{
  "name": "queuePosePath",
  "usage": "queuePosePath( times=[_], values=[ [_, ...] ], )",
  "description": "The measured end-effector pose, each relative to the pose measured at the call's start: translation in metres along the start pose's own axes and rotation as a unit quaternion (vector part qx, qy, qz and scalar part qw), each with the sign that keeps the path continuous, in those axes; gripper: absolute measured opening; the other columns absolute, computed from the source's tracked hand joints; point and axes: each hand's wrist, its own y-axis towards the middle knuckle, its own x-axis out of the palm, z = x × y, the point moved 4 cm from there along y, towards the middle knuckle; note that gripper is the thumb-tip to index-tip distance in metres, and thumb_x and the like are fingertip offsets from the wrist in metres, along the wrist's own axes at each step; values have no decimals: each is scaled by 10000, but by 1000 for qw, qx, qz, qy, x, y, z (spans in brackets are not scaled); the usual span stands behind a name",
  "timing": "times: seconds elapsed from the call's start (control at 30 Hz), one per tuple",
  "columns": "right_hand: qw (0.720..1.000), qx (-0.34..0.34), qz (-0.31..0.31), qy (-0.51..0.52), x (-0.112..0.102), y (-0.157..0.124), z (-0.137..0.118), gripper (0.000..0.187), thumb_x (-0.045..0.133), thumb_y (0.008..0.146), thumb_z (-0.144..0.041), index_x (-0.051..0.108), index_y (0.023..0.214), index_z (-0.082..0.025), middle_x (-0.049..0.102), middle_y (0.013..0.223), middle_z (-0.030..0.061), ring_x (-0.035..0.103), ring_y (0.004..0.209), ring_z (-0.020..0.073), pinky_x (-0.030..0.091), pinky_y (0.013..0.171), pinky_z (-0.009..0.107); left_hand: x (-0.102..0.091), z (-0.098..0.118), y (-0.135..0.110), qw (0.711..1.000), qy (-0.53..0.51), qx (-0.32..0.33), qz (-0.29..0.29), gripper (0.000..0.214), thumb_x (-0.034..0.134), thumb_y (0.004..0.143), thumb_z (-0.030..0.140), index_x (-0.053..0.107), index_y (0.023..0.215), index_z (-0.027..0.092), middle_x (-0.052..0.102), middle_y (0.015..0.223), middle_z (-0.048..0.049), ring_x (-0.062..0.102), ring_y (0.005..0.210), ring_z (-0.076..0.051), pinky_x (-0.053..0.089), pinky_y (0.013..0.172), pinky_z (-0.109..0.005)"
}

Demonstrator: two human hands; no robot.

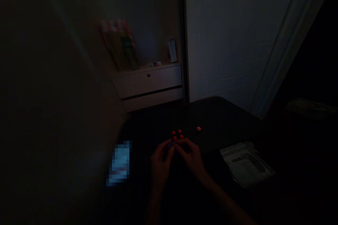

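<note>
The room is very dark. My left hand (pixel 161 158) and my right hand (pixel 190 155) meet over a dark table (pixel 216 119), fingertips pinched together around a small dark, purplish piece (pixel 171 144) that I cannot make out. Just beyond my fingers lie several small red round pieces (pixel 177 134) in a cluster. One more red piece (pixel 198 129) lies apart to the right.
A clear plastic bag with papers (pixel 246 163) lies on the table at the right. A lit, blurred phone screen (pixel 120 163) sits at the left. Behind stand a white drawer unit (pixel 150 84) with small items on top and a white door (pixel 237 35).
</note>
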Motion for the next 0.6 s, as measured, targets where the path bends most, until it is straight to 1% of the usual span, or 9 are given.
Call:
queuePosePath(
  times=[0.13,0.23,0.37,0.47,0.6],
  values=[
    [1000,12,4,1,0,-1,-1,172,768,856,-401,798,902,-238,811,925,48,750,901,264,560,879,384,0,0,-1,1000,-23,-20,-2,373,782,848,449,767,1119,193,791,1123,-114,766,1042,-271,615,947,-409],
    [1000,27,8,12,1,-1,-3,169,785,832,-395,800,878,-233,809,903,47,743,893,265,555,876,383,-2,3,-1,1000,-26,-5,10,348,780,851,440,771,1098,194,786,1109,-107,762,1037,-262,616,935,-390],
    [998,46,12,31,0,1,-3,158,814,792,-383,799,820,-228,802,859,45,732,879,266,542,873,385,-2,7,-1,1000,-16,12,7,317,771,862,437,782,1075,203,781,1083,-97,758,1018,-251,621,900,-363],
    [997,52,13,53,-1,3,-2,156,829,768,-379,799,782,-226,796,824,40,728,849,258,543,847,376,-3,10,-1,1000,-7,24,13,306,774,853,448,796,1040,207,780,1049,-90,758,989,-245,626,878,-355],
    [996,57,16,71,-1,4,-3,154,846,738,-371,800,758,-225,794,809,37,725,829,252,548,817,362,-3,10,-1,999,1,30,12,298,770,857,440,804,1048,214,777,1052,-88,751,1001,-248,622,886,-358]
  ],
)
